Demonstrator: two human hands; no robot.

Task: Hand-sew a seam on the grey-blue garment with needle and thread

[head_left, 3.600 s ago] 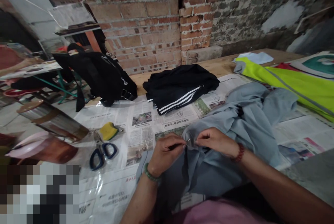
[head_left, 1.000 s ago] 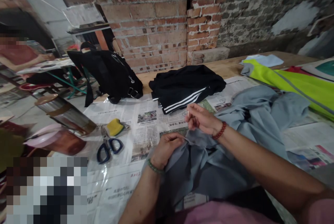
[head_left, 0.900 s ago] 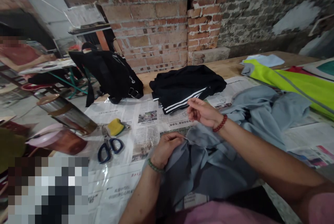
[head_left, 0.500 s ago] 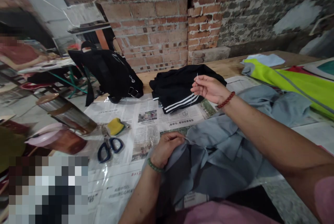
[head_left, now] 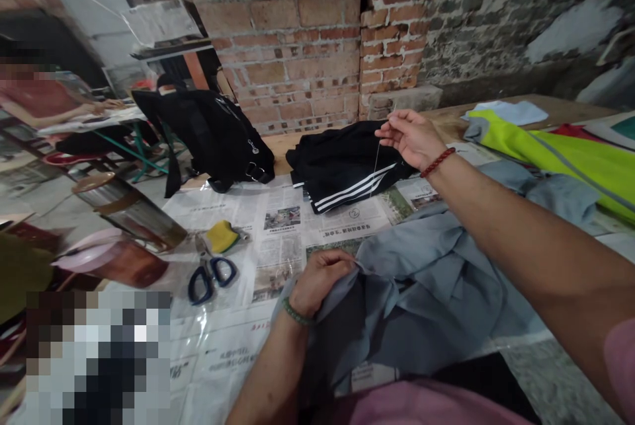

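Grey cloth (head_left: 421, 293) lies bunched over the near side of the table. My left hand (head_left: 325, 279) pinches a fold at its edge, the thumb on top. Raised above the cloth, my right hand (head_left: 409, 137) holds a thin sewing needle (head_left: 394, 110) between thumb and fingertips, its tip pointing up. A pale thread (head_left: 376, 164) hangs below the right hand toward the cloth; its lower end is too fine to follow. Behind that hand lies a folded black garment (head_left: 337, 160) with white stripes.
Blue-handled scissors (head_left: 211, 276), a yellow sponge-like piece (head_left: 221, 236), a pink-lidded cup (head_left: 114, 256) and a steel flask (head_left: 131, 213) stand left on newspaper (head_left: 233, 326). A black bag (head_left: 218, 141) sits behind. A yellow vest (head_left: 560, 154) lies right. Another person (head_left: 44, 98) sits far left.
My right hand has risen and moved slightly right with the needle, and more thread shows below it. The left hand keeps its pinch on the cloth.
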